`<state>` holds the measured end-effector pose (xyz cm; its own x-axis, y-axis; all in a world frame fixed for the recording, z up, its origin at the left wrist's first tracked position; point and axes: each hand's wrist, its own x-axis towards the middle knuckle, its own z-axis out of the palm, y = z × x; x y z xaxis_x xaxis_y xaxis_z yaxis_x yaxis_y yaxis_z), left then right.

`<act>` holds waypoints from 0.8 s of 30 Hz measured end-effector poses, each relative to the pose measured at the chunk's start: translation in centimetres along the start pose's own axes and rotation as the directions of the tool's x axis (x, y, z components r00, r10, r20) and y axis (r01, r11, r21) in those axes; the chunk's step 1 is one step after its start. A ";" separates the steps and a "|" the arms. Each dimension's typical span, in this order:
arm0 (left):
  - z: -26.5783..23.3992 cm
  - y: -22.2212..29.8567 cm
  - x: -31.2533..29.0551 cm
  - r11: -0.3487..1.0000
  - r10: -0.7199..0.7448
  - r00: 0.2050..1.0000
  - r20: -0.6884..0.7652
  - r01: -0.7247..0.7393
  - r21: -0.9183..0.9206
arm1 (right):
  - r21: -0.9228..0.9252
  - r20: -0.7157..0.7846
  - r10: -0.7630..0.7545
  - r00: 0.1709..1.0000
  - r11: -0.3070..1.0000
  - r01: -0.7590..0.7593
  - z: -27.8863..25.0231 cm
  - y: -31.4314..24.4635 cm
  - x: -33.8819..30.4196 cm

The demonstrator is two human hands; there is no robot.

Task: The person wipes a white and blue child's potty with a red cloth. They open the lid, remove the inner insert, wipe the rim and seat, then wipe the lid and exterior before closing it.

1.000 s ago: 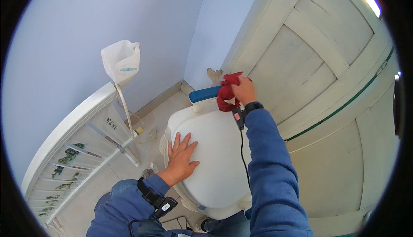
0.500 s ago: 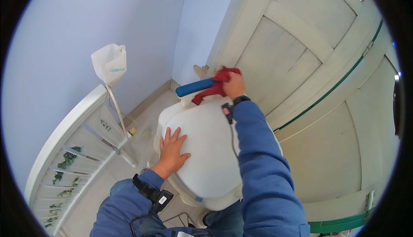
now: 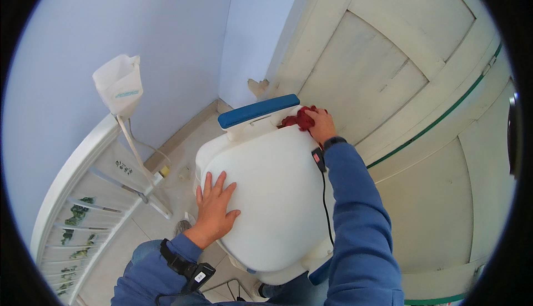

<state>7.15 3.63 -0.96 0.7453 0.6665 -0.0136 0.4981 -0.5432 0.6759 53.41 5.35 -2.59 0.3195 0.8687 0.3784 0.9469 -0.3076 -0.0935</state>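
A white moulded chair (image 3: pixel 272 195) with a smooth panel stands in front of me, and a long blue armrest pad (image 3: pixel 259 110) runs along its far side. My left hand (image 3: pixel 215 209) lies on the panel's left edge with its fingers spread. At the far right corner, my right hand (image 3: pixel 323 126) grips a crumpled red cloth (image 3: pixel 302 118) against the white part by the right end of the armrest. The fingertips are partly hidden by the cloth. A second blue pad (image 3: pixel 319 274) shows near my right sleeve.
On the left stands a white railing (image 3: pixel 83 161) with leafy pictures, and a white plastic jug-like container (image 3: pixel 119 86) at its top end. A pale panelled door (image 3: pixel 355 67) with a green edge rises close on the right. The blue wall (image 3: pixel 161 34) meets a tiled floor behind.
My right hand has moved the red cloth off the blue armrest pad, rightward and down to its far end. The pad is now uncovered. My left hand still rests on the panel.
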 end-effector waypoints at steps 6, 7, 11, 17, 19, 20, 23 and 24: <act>0.2 0.2 0.2 0.999 0.034 0.999 -0.003 -0.034 0.030 | 0.014 0.219 0.119 0.968 0.992 -0.125 -0.4 -2.0 5.3; 0.3 0.2 0.2 0.999 0.029 1.000 -0.004 -0.029 0.035 | 0.024 0.237 0.121 0.964 0.991 -0.131 -0.8 -2.0 5.1; 0.4 0.2 0.3 0.998 0.016 1.000 0.008 -0.017 0.065 | 0.067 0.244 0.116 0.963 0.988 -0.136 -2.3 -0.8 2.4; 0.8 -0.2 0.5 0.998 0.016 1.000 -0.002 -0.016 0.064 | -0.013 0.225 -0.002 0.974 1.000 0.005 -7.0 3.3 -9.0; 0.8 -0.3 0.5 0.998 0.021 1.000 -0.015 -0.020 0.063 | -0.094 0.320 0.035 0.947 0.996 -0.005 -10.4 4.1 -14.0; 0.8 -0.3 0.4 0.998 0.019 1.000 -0.010 -0.019 0.059 | -0.063 0.377 0.063 0.924 0.997 -0.043 -12.3 4.3 -16.2; 0.9 -0.4 0.4 0.998 0.026 1.000 -0.014 -0.025 0.052 | -0.115 0.664 0.197 0.722 0.980 -0.161 -18.1 4.7 -20.0; 1.0 -0.4 0.3 0.998 0.034 0.999 -0.020 -0.033 0.053 | -0.150 0.755 0.237 0.611 0.970 -0.191 -19.5 4.6 -20.6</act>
<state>7.63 3.57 -1.91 0.7525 0.6581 0.0241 0.4964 -0.5909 0.6359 50.48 -21.56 7.12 0.4466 0.7512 -0.4861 0.8521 -0.5228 -0.0251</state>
